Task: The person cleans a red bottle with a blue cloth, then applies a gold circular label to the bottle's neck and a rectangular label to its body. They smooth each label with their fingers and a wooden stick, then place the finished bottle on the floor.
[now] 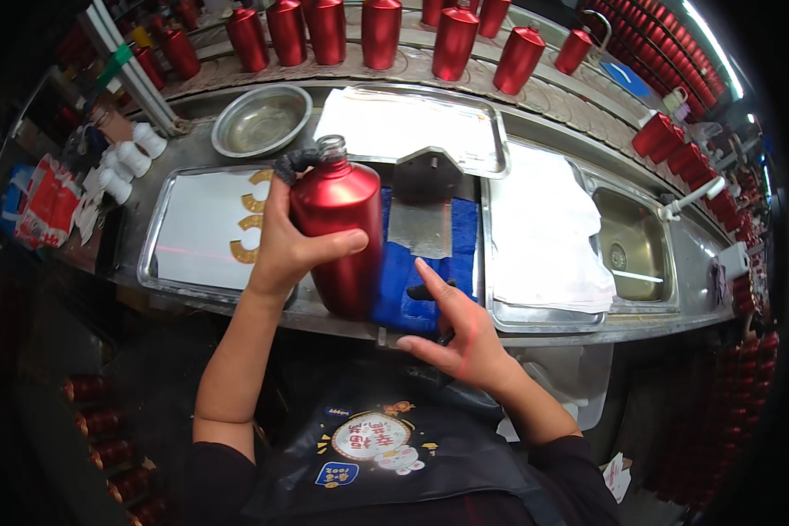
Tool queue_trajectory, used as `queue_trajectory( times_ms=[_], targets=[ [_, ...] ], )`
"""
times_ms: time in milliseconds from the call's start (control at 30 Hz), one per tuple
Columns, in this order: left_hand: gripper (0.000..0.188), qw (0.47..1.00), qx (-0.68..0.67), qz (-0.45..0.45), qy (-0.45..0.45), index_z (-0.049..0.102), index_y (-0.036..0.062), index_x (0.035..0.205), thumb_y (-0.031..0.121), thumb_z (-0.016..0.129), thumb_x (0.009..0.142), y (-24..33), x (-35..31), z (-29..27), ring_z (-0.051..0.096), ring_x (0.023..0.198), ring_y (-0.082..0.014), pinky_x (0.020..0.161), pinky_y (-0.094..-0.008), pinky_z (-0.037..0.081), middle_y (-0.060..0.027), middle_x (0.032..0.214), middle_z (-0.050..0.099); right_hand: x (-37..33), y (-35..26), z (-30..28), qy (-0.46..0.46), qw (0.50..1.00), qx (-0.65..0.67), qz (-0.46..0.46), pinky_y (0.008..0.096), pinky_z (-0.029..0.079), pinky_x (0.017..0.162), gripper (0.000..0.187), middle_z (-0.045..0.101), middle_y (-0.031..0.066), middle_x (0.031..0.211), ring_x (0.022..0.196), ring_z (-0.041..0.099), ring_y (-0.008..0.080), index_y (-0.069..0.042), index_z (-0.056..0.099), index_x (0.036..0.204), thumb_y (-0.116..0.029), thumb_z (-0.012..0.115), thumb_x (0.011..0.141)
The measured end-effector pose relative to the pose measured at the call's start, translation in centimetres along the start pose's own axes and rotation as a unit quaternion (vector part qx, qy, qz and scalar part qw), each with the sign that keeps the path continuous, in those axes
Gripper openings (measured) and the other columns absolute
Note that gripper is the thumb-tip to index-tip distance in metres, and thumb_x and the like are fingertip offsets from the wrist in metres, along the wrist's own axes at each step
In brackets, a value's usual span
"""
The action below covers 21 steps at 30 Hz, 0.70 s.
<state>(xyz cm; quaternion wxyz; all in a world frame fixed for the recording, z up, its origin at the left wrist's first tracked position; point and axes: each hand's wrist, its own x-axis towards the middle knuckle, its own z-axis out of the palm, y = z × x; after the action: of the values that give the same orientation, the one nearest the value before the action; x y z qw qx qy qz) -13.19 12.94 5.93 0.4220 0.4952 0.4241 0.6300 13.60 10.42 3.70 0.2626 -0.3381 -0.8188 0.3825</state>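
My left hand (pixel 295 241) grips a shiny red glass bottle (pixel 346 250) with a clear threaded neck, held upright; dark coverings wrap some of its fingertips. To the right of the bottle, my right hand (pixel 451 329) is apart from it with the fingers spread, also with dark finger coverings. Beyond that hand lies a blue cloth (pixel 405 302) with a metal plate fixture (pixel 422 223) over it. Several gold curved labels (pixel 244 250) rest on a white sheet in a metal tray (pixel 177 282) left of the bottle.
A steel bowl (pixel 263 121) sits at the back left. Trays with white sheets (pixel 539 237) stand behind and to the right. At the right is a sink (pixel 627 250) with a white tap. More red bottles (pixel 381 35) line a conveyor (pixel 346 72) at the back.
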Motion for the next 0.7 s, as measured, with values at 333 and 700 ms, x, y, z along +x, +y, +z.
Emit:
queue_trajectory(
  times_ms=[333,700],
  targets=[
    [0.097,0.991,0.057,0.013,-0.121,0.05,0.009,0.138,0.009,0.095,0.053,-1.5,-1.0,-1.5,0.054,0.128,-0.0225,0.106,-0.0373,0.048,-0.013,0.147,0.051,-3.3,7.0,-10.5,0.018,0.935,-0.296,0.195,0.036,0.049,0.064,0.038,0.06,0.0095,0.092,0.067,0.059,0.0257,-0.008,0.069,0.115,-0.014,0.08,0.079],
    [0.117,0.996,0.027,-0.045,-0.071,0.032,0.0055,0.152,0.012,0.097,0.056,-1.3,-3.5,-2.2,0.044,0.142,-0.0352,0.117,-0.0472,0.038,-0.0234,0.154,0.041,-3.5,10.2,-10.9,-0.036,0.955,-0.294,0.027,0.0365,0.051,0.058,0.024,0.059,0.0072,0.082,0.063,0.062,0.0282,-0.011,0.071,0.101,-0.011,0.079,0.079]
  ],
)
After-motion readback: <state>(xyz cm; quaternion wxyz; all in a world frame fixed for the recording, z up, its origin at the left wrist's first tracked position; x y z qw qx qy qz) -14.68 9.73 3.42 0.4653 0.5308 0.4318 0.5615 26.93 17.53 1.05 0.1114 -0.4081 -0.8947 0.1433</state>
